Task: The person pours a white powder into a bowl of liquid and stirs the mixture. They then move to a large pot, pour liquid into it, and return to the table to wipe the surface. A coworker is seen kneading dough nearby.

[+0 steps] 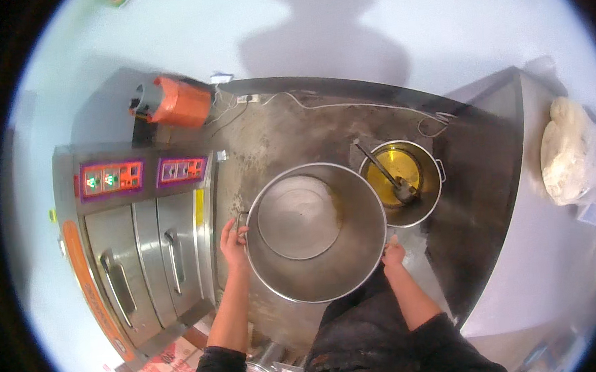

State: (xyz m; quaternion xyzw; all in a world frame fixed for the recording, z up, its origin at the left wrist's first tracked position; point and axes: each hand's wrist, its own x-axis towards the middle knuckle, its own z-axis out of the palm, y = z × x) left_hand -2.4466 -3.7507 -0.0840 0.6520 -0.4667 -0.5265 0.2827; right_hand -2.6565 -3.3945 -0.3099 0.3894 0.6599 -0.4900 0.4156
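Note:
In front of me is a large, deep stainless steel pot (363, 263) with a pale, shiny bottom. My left hand (233, 242) is closed round the loop handle on its left side. On the right side my right hand (394, 252) grips the other handle, which is mostly hidden by my fingers. Whether the pot rests on the floor or is lifted I cannot tell. Just beyond my right hand stands a smaller steel pot (435, 196) holding yellow liquid. A dark, long-handled ladle (377, 161) leans in it.
At left stands a steel oven (146, 248) with two doors and lit control panels. Behind it is an orange-covered cylinder (182, 103). A white cable (348, 105) runs along the back wall to a power strip (248, 99). A plastic bag (569, 151) lies on the right-hand counter (518, 269).

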